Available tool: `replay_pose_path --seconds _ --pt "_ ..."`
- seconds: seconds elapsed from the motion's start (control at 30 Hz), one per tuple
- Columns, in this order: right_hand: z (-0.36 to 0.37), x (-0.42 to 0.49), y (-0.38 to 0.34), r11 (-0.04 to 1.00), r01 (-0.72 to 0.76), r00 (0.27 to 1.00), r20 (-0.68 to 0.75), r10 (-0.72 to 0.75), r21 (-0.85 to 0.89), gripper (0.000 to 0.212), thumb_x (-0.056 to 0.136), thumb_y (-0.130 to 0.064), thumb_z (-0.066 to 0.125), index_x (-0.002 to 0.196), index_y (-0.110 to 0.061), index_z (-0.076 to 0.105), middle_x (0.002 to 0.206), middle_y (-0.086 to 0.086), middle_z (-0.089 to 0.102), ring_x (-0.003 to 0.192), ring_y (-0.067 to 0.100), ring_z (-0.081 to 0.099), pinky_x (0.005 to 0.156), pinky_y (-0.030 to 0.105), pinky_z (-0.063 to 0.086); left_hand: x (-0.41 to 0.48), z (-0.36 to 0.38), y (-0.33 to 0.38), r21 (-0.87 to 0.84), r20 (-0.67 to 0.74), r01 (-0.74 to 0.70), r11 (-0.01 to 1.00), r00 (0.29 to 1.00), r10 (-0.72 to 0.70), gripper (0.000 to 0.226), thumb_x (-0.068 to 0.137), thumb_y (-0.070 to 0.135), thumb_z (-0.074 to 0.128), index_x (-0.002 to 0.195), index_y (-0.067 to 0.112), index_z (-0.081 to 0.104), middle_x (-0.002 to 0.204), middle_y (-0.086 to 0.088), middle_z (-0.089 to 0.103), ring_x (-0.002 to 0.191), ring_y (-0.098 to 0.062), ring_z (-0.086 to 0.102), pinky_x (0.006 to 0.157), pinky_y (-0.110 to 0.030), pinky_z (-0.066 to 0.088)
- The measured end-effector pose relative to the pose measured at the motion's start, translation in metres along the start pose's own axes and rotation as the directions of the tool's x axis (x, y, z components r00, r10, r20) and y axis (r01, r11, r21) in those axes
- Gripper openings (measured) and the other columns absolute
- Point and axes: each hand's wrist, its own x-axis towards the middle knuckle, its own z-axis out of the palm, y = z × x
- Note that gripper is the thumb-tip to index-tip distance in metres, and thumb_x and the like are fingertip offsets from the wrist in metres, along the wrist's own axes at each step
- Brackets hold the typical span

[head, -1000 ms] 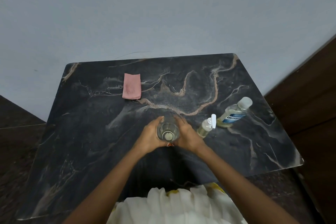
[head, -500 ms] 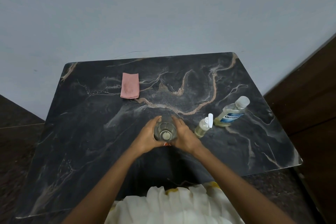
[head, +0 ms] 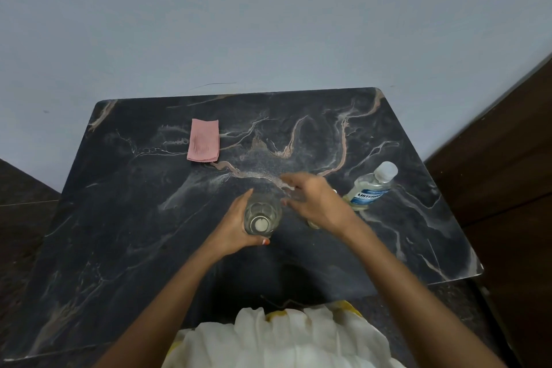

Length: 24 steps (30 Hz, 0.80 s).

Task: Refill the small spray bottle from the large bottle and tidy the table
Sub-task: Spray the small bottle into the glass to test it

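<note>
A clear bottle (head: 262, 215), seen from straight above, stands upright near the middle of the dark marble table (head: 125, 218). My left hand (head: 236, 227) is wrapped around its left side. My right hand (head: 316, 200) hovers just right of it with fingers spread and nothing in them. That hand covers the small spray bottle (head: 313, 223), of which only a pale sliver shows under the wrist. A clear Listerine bottle (head: 370, 188) with a blue label and a white cap rests further right.
A folded pink cloth (head: 203, 140) lies at the back left of the table. A pale wall rises behind the table and a dark wooden panel (head: 493, 158) stands to the right. White fabric on my lap (head: 283, 337) is at the near edge.
My right hand has let go of the clear bottle and moved right, over the small spray bottle, fingers spreading. My left hand still holds the clear bottle.
</note>
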Motion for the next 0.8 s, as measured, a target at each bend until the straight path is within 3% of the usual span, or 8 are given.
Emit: replay_pose_path --seconds 0.1,0.17,0.27,0.37,0.47,0.57,0.67,0.8 --pt "-0.029 -0.001 0.011 0.993 0.013 0.993 -0.118 0.000 0.117 0.030 0.087 0.002 0.055 0.116 0.000 0.057 0.115 0.014 0.064 0.100 0.013 0.059 0.086 0.005 0.041 0.003 0.002 0.002 0.008 -0.007 -0.013 1.000 1.000 0.013 0.111 0.056 0.018 0.085 0.142 0.019 0.015 0.147 -0.006 0.022 0.132 -0.016 0.028 0.106 -0.028 0.026" --pt "-0.040 -0.001 0.025 0.986 -0.016 0.987 -0.158 0.042 0.164 0.033 0.085 0.013 0.046 0.113 0.002 0.059 0.110 0.013 0.065 0.096 0.012 0.058 0.081 -0.004 0.038 0.004 0.003 0.003 0.025 -0.007 -0.014 1.000 1.000 0.014 0.111 0.056 0.020 0.085 0.142 0.020 0.015 0.147 -0.005 0.021 0.129 -0.013 0.028 0.104 -0.027 0.026" --pt "-0.046 -0.001 0.052 0.970 -0.096 0.986 -0.111 0.123 0.221 0.054 0.074 0.028 0.033 0.116 0.003 0.055 0.115 0.017 0.062 0.104 0.020 0.059 0.086 0.005 0.040 0.005 0.004 0.001 0.036 -0.012 -0.016 0.999 1.000 0.016 0.109 0.057 0.019 0.085 0.142 0.021 0.016 0.146 -0.004 0.022 0.123 -0.006 0.027 0.102 -0.023 0.025" --pt "-0.039 -0.003 0.076 0.937 -0.193 0.981 0.070 0.181 0.291 0.069 0.065 0.035 0.028 0.125 0.005 0.045 0.127 0.020 0.053 0.119 0.029 0.051 0.090 0.014 0.040 0.005 0.005 -0.001 0.037 -0.018 -0.018 0.999 1.000 0.019 0.107 0.056 0.018 0.085 0.140 0.022 0.019 0.144 -0.003 0.025 0.123 -0.007 0.030 0.102 -0.024 0.027" --pt "-0.025 -0.007 0.095 0.938 -0.232 0.957 0.235 0.172 0.258 0.068 0.071 0.031 0.040 0.133 0.003 0.034 0.137 0.015 0.043 0.128 0.022 0.042 0.096 0.011 0.034 0.005 0.004 -0.002 0.024 -0.024 -0.015 1.000 1.000 0.015 0.106 0.056 0.018 0.085 0.139 0.024 0.021 0.142 -0.002 0.028 0.122 -0.008 0.033 0.101 -0.024 0.029" --pt "-0.013 -0.010 0.105 0.934 -0.245 0.937 0.312 0.158 0.261 0.069 0.074 0.020 0.056 0.134 -0.002 0.033 0.132 0.007 0.043 0.120 0.013 0.041 0.092 0.004 0.035 0.005 0.005 -0.002 0.008 -0.033 -0.007 1.000 0.999 0.007 0.105 0.056 0.017 0.085 0.139 0.026 0.022 0.141 -0.001 0.029 0.122 -0.008 0.035 0.100 -0.024 0.031" --pt "-0.003 -0.011 0.111 0.919 -0.237 0.941 0.309 0.137 0.315 0.066 0.074 0.016 0.059 0.133 -0.006 0.037 0.131 0.003 0.045 0.120 0.011 0.042 0.098 0.016 0.036 0.004 0.004 -0.002 -0.002 -0.032 -0.003 1.000 0.999 0.002 0.104 0.056 0.017 0.084 0.140 0.026 0.022 0.141 -0.001 0.029 0.122 -0.008 0.035 0.101 -0.024 0.031" --pt "0.003 -0.010 0.117 0.912 -0.202 0.953 0.287 0.099 0.356 0.057 0.075 0.009 0.064 0.123 -0.016 0.047 0.122 -0.006 0.052 0.109 0.004 0.050 0.086 0.002 0.040 0.003 0.004 -0.002 0.003 -0.028 -0.008 1.000 1.000 0.008 0.103 0.058 0.019 0.084 0.140 0.025 0.021 0.141 0.000 0.029 0.122 -0.007 0.033 0.100 -0.022 0.029"
